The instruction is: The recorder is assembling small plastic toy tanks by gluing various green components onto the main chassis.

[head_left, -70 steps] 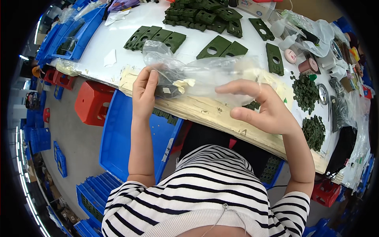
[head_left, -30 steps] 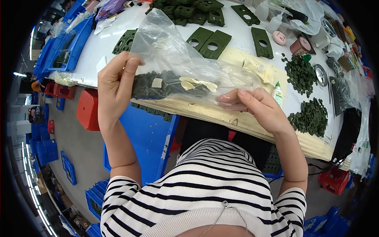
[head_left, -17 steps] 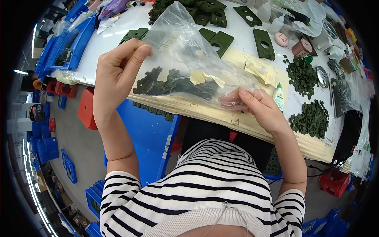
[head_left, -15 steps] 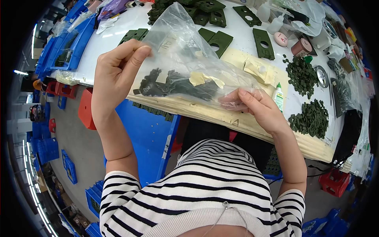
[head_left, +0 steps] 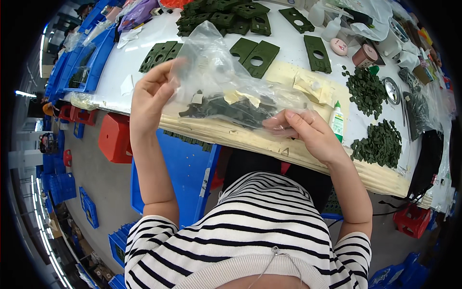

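A clear plastic bag (head_left: 211,58) is stretched between my two hands above the table's front edge. Small dark green parts (head_left: 226,110) and torn bits of yellowish paper (head_left: 242,98) lie inside its lower half. My left hand (head_left: 156,94) pinches the bag's left side, fingers curled and thumb against the plastic. Around the bag's lower right corner my right hand (head_left: 308,127) is closed, thumb on top. Just right of that hand stands a white glue bottle (head_left: 338,120) with a green tip. Behind the bag are flat green plates with round holes (head_left: 261,59).
Two heaps of small green pieces (head_left: 378,144) lie at the right, near a round metal dish (head_left: 392,91). More green plates (head_left: 221,17) are stacked at the back. A blue bin (head_left: 175,168) sits below the table edge, with a red stool (head_left: 115,138) to its left.
My left hand has come down and to the right, so the bag's raised top has dropped and slackened. The right hand keeps nearly the same place and grip.
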The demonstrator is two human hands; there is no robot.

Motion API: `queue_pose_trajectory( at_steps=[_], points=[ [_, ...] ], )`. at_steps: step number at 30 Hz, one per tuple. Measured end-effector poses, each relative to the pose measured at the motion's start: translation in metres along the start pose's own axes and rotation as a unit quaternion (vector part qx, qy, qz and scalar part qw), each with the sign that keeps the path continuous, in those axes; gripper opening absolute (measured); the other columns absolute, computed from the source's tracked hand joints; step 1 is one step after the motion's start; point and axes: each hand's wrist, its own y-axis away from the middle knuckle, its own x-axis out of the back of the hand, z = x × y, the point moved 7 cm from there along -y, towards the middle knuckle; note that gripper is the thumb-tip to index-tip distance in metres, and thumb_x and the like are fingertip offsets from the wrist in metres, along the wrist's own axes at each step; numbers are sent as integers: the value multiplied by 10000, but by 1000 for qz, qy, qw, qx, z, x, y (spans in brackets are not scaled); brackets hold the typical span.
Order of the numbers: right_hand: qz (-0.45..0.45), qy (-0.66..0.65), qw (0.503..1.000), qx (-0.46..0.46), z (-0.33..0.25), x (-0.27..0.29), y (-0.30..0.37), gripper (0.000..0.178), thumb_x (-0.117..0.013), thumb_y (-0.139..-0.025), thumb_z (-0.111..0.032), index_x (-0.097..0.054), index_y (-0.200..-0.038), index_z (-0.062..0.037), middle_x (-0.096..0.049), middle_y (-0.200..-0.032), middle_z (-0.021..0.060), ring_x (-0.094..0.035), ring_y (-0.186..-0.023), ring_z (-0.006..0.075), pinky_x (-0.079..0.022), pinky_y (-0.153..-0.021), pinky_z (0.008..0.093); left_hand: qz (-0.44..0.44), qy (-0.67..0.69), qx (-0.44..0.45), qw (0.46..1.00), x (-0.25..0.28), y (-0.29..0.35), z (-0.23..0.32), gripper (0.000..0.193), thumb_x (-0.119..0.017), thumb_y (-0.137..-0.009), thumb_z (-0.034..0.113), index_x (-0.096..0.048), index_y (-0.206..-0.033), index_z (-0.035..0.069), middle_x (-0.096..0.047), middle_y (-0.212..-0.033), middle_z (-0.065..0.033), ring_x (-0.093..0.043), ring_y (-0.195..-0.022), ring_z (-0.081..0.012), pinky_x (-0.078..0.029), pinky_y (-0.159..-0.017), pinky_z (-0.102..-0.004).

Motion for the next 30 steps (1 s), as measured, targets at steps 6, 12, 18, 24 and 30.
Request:
queue_pose_trajectory(
  at_steps=[6, 12, 18, 24, 30],
  points=[
    [-3, 7, 1000, 1, 2, -1, -4, 456, -393, -1035, -329, -645, -1092, 46, -671, -1050, 131, -625, -1005, 192, -479, -928, 324, -65, -91, -38, 993, -9, 53, -51, 909, -844, -688, 394, -429, -1385, -17, -497, -1390, -157, -405, -1336, -273, -277, -1110, -394],
    [10, 10, 999, 43, -8, -4, -5, 377, -504, -994, -292, -642, -1088, 46, -678, -1002, 133, -633, -987, 219, -475, -929, 341, 57, -38, -29, 997, -24, 47, -44, 291, -538, -982, 181, -620, -1169, -26, -624, -1179, -91, -571, -1060, -169, -417, -916, -283],
    [47, 444, 819, 361, -47, -27, 5, 605, -772, -751, -307, -557, -1245, -31, -557, -1208, 183, -510, -1166, 379, -409, -1010, 450, 226, 158, -91, 957, -76, 20, -30, 313, -433, -1038, 215, -635, -1107, -14, -620, -899, 1, -505, -746, -35, -400, -675, -187],
    [59, 525, 780, 335, -31, -38, -4, 726, -788, -707, -264, -471, -1328, -62, -453, -1345, 196, -401, -1276, 419, -344, -1067, 507, 252, 149, -179, 939, -88, 15, -23, 305, -408, -1043, 218, -606, -1062, -13, -648, -1015, -57, -542, -780, -46, -451, -693, -211],
    [67, 495, 799, 335, -35, -36, -6, 686, -769, -750, -179, -414, -1276, 84, -425, -1326, 259, -425, -1222, 458, -377, -1040, 475, 296, 105, -276, 909, -93, 3, -2, 299, -384, -1046, 191, -599, -1060, -16, -655, -1016, -69, -506, -736, -56, -431, -668, -212]
  ],
)
